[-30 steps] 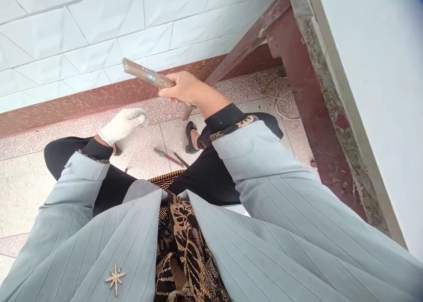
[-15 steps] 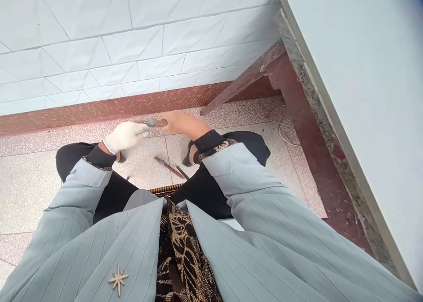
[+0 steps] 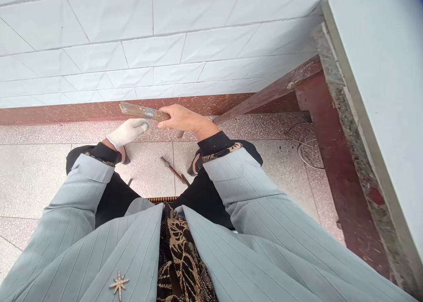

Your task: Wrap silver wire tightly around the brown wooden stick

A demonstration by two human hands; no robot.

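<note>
The wall (image 3: 132, 55) stands behind the stick (image 3: 134, 110). The left hand (image 3: 128, 132) is before it, the frame (image 3: 340, 170) to its right.

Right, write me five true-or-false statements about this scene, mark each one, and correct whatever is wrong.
1. The right hand grips a brown stick. True.
2. The left hand wears a white glove. True.
3. The right hand is gloved too. False: it is bare.
4. The reddish stick is in the left hand. False: it lies on the floor.
5. A star-shaped brooch sits on the jacket. True.
</note>
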